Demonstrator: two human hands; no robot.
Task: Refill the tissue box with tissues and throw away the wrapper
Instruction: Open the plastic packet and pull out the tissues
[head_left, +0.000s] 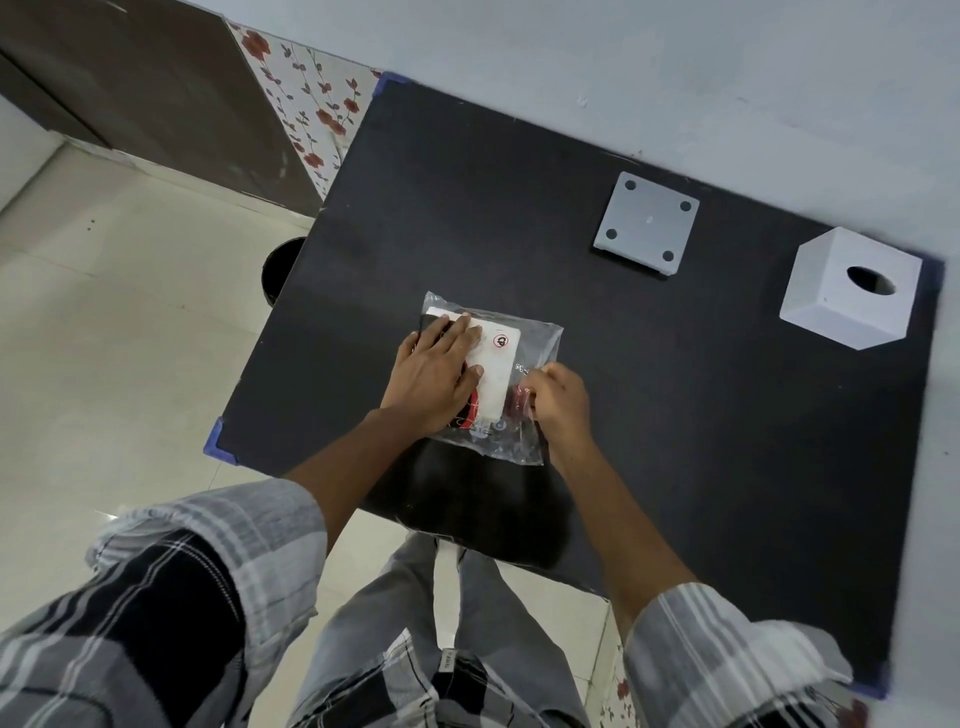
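Observation:
A pack of tissues in a clear plastic wrapper (535, 343) lies near the front edge of the black table (675, 415). My left hand (434, 376) lies flat on the pack, pressing it down. My right hand (558, 397) pinches the wrapper at the pack's right side. The white cube tissue box cover (852, 291), with an oval hole on top, stands at the table's right. Its flat white base plate (647, 223), with a dark round dot at each corner, lies apart at the back.
A dark round bin (278, 270) stands on the tiled floor by the table's left edge. A white wall runs along the table's back and right. A dark door and floral wall panel are at the upper left.

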